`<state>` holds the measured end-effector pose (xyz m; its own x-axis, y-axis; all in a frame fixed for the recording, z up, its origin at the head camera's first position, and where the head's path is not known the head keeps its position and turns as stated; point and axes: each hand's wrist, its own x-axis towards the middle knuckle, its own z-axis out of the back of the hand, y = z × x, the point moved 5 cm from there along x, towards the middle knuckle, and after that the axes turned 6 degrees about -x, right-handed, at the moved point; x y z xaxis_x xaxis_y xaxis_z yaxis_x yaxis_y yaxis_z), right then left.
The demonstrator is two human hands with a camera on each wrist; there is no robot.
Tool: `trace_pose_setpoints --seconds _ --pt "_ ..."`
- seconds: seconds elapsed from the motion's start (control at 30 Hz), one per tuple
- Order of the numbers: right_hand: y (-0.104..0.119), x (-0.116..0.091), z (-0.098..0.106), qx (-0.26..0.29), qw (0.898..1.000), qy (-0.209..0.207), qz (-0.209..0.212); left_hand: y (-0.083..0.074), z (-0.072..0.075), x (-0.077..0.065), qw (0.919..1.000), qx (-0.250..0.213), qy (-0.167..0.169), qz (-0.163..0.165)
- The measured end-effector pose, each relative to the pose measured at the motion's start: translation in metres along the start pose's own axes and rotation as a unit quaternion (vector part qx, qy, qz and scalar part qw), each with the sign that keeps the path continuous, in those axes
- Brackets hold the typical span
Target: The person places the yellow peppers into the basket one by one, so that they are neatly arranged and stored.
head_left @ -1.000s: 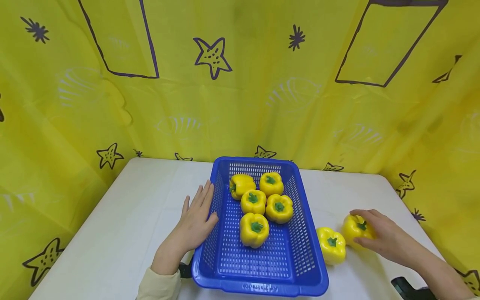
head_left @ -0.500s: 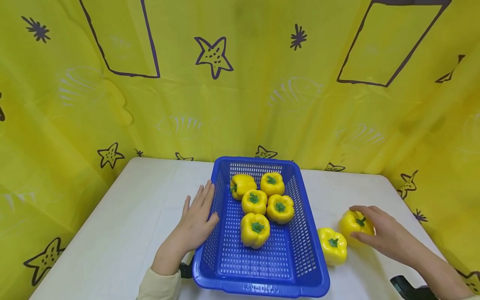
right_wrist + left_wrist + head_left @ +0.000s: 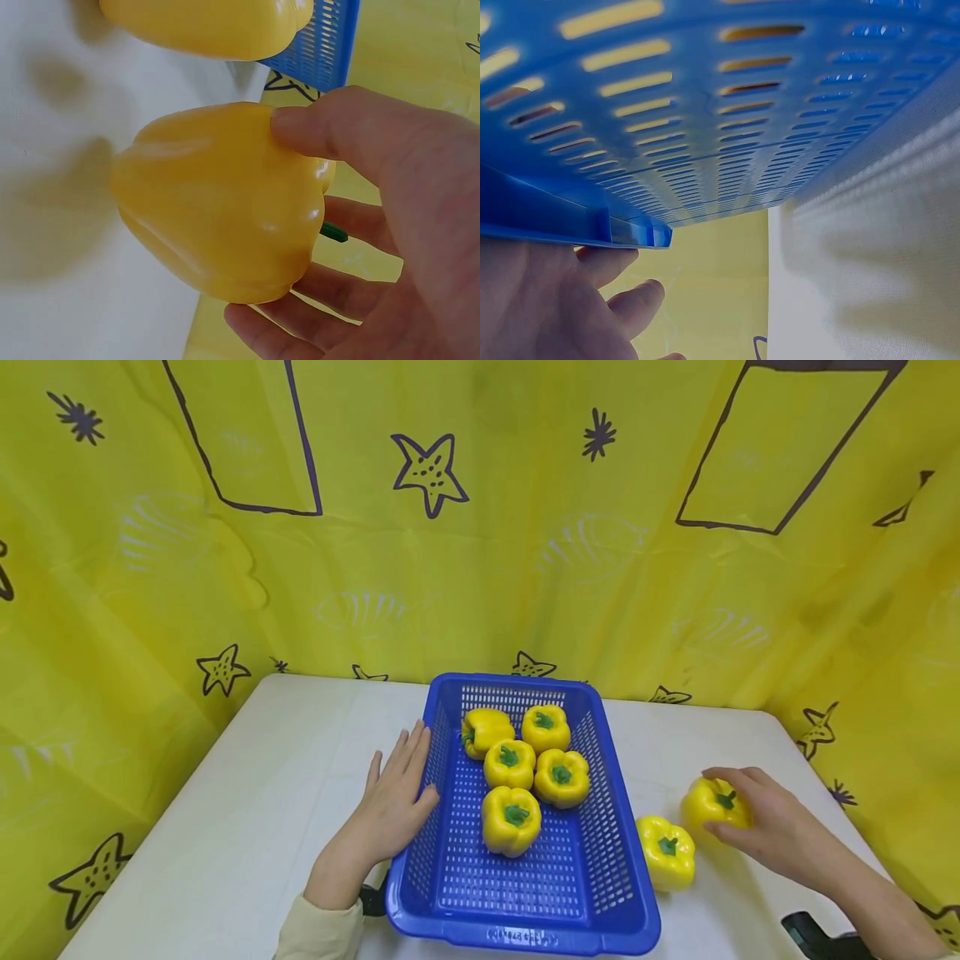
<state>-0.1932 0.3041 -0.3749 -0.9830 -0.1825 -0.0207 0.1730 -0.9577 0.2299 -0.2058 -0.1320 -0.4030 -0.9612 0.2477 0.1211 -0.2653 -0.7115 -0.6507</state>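
A blue plastic basket with slotted sides stands on the white table. Inside it sit several yellow bell peppers with green stems. My left hand rests along the basket's left rim, fingers straight; from below, the left wrist view shows its fingers under that rim. At the right, my right hand holds a yellow bell pepper between thumb and fingers near its stem end. Whether this pepper touches the table is hard to tell. Another yellow bell pepper stands between it and the basket's right wall.
The white table reaches back to a yellow curtain printed with stars and fish, which also closes in both sides. Dark wrist straps show at the left wrist and the right wrist.
The right hand and its bell pepper have shifted only slightly. The left hand, the basket and the peppers inside stay as they were.
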Motion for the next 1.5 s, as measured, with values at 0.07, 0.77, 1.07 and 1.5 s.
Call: trace_pose_setpoints --seconds 0.07,0.77,1.07,1.5 --pt "0.001 -0.001 0.0 0.001 1.0 -0.002 0.001 -0.001 0.0 0.0 1.0 0.001 0.0 -0.001" --pt "0.025 0.002 0.027 -0.017 0.996 -0.065 0.054 -0.002 0.0 0.001 0.9999 0.013 0.003 0.007" --pt "0.04 0.005 0.041 -0.031 0.99 -0.101 0.094 -0.002 0.0 0.001 0.9999 0.013 0.001 0.005" --pt "0.071 0.011 0.052 -0.026 0.988 -0.099 0.113 -0.001 -0.001 0.002 0.9998 0.009 0.011 0.016"
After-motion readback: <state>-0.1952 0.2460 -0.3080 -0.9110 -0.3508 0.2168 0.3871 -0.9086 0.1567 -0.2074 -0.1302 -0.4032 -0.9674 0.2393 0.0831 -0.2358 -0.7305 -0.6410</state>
